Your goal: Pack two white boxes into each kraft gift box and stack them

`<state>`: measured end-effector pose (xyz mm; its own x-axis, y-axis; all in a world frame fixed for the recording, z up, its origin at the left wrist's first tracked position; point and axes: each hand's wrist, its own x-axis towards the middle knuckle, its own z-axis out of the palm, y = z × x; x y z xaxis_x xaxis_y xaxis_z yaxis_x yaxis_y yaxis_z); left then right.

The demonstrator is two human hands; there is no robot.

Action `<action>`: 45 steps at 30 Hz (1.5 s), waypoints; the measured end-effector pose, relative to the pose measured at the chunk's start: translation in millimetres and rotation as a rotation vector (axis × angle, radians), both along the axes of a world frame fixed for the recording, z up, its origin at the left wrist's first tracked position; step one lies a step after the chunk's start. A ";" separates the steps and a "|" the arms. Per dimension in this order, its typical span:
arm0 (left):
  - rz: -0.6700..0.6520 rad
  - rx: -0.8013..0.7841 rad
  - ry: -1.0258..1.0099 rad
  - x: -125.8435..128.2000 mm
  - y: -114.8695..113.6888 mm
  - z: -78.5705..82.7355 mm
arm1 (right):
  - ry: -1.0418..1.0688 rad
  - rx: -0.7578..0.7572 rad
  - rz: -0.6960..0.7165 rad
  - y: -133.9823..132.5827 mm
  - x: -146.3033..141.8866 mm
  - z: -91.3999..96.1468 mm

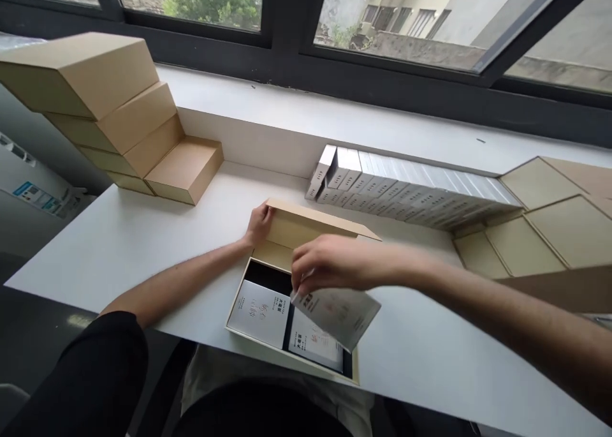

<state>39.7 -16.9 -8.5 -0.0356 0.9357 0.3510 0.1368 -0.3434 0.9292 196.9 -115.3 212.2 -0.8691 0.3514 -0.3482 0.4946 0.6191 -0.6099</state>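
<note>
A tan gift box (282, 359) lies open on the white table in front of me, with a black insert inside. My left hand (261, 223) grips the left end of its raised lid (310, 223). In the left compartment sits a silver-white packet (261, 312) with printed characters, and a similar packet (313, 342) lies in the right one. Above the right compartment, my right hand (318, 268) pinches a silver-white printed packet (342, 316) by its upper left corner. That packet hangs tilted and partly covers the one below.
Tan boxes (109, 105) are stacked at the back left, with one lower box (186, 166) beside them. Two-layered rows of silver-white packets (401, 185) line the sill wall. More tan boxes (540, 233) stand at the right. Windows (406, 22) rise behind the sill.
</note>
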 end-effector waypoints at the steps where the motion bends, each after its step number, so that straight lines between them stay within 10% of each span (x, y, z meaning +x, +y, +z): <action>1: 0.012 0.009 0.002 -0.5 -0.5 0.3 | -0.007 0.029 0.001 -12.2 1.5 -13.5; 11: 0.060 -0.011 0.004 -1.4 -2.8 4.6 | 0.118 0.298 -0.028 -62.4 18.3 -91.4; 17: 0.068 -0.013 0.002 -1.9 -2.4 4.3 | 0.013 0.579 -0.352 -101.7 28.7 -119.7; 30: 0.078 -0.031 0.022 -3.4 -6.3 9.4 | -0.269 0.265 -0.426 -104.2 14.4 -105.2; 45: 0.051 -0.024 -0.054 -3.5 -9.0 12.1 | 0.142 0.181 -0.487 -88.1 8.7 -115.0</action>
<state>36.2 -25.9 3.6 -0.1016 0.9404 0.3247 0.1030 -0.3146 0.9436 205.6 -203.4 97.1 -0.6249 0.7689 -0.1354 0.6709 0.4401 -0.5968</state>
